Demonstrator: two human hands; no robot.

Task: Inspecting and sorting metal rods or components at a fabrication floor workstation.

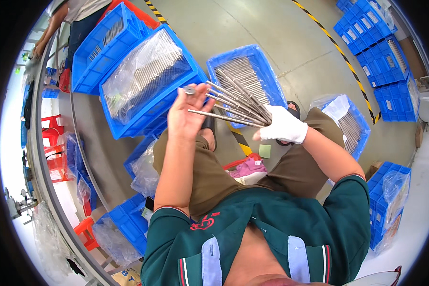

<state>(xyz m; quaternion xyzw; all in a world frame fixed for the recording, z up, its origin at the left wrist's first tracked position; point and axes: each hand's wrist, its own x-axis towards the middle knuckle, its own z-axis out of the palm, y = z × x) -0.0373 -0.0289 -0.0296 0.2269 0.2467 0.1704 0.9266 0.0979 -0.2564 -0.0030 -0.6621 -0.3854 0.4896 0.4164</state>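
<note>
My right hand [287, 125], in a white glove, grips the ends of a bundle of several slim metal rods [238, 101]. The rods fan out toward my left hand, and one lies lower, apart from the rest. My bare left hand [188, 116] is palm up with a small round grey metal ring [189, 90] held at the fingers. The rod tips come close to these fingers; I cannot tell whether they touch. Beyond the bundle, a blue crate [267, 62] lined with plastic film holds rows of similar rods.
At the left, a large blue crate [152, 114] holds film-covered rods, with another blue crate [81, 78] behind. More rods fill the crate [362, 121] by my right knee. Stacked blue crates [383, 66] stand far right. A person's arm [52, 28] shows at the upper left.
</note>
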